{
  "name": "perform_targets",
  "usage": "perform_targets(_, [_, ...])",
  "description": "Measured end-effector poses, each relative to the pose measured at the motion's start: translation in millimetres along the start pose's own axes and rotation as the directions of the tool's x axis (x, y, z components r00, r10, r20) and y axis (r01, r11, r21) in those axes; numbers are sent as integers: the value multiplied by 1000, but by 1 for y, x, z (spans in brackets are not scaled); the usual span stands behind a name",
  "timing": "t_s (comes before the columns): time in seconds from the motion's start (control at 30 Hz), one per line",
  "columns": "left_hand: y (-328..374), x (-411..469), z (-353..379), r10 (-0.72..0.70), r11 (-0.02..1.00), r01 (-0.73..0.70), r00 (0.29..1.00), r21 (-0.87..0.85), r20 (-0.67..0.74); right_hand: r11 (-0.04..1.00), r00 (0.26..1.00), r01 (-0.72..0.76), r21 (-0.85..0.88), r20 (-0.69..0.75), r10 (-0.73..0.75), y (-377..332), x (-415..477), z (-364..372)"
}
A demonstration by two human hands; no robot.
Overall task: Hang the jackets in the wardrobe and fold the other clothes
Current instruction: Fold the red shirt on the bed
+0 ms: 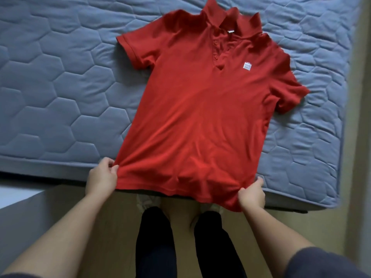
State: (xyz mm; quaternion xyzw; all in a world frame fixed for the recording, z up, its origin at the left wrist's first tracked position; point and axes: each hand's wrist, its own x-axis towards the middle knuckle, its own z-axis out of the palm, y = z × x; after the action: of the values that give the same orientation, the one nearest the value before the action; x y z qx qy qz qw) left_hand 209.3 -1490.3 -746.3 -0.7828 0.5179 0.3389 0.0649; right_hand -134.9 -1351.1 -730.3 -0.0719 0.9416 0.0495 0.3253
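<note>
The left hand and right hand pinch the hem corners of the red polo shirt, spreading it flat on the mattress; folding the sides in probably comes next.

This is a bedroom in a home: a bare blue-grey quilted mattress fills most of the view, a red polo shirt lies spread on it, and tan floor runs alongside, with a white piece of furniture close by.
</note>
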Motion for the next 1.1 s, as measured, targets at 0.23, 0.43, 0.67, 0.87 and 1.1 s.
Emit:
perform_targets(0.23, [18,0,-17,-121,972,95,987,216,110,958,991,-103,-267,52,121,2,2,-28])
perform_targets(0.43, [58,14,-35,-105,976,101,994,190,8,951,990,84,-298,-83,-114,-44,7,-41])
perform_targets(0.67, [185,107,-49,-69,538,256,963,-803,261,747,766,620,-241,-22,-643,-180,17,-19])
perform_targets(0.87, [237,170,-47,-19,145,347,937,-927,348,675,706,692,-254,48,-706,-226,46,3])
perform_targets(1.1, [290,133,-36,390,599,-566,824,-566,-411,626,609,756,193,142,-780,-205,82,-39])
